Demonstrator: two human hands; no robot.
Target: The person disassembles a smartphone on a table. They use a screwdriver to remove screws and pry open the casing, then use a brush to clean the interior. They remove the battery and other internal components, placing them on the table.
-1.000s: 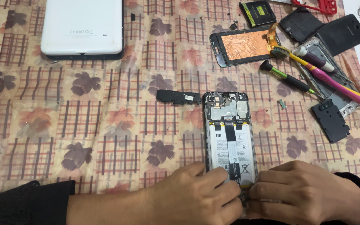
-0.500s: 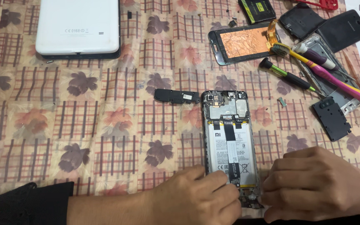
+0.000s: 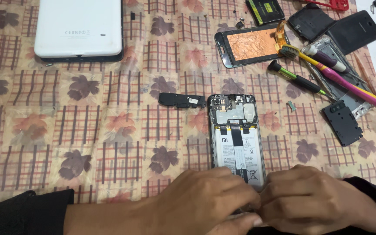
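Carefully: our left hand (image 3: pixel 205 202) and right hand (image 3: pixel 314 200) pinch together on opened phone (image 3: pixel 236 135) bottom edge; we keep pressure light, battery (image 3: pixel 238 152) just above fingertips

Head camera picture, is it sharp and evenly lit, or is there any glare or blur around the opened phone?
Head view: lighting soft and even, shadows faint; opened phone sharp, no strong glare on its battery; left hand and right hand slightly soft at the bottom edge, covering the phone's lower end; white tablet bright but not blown out.
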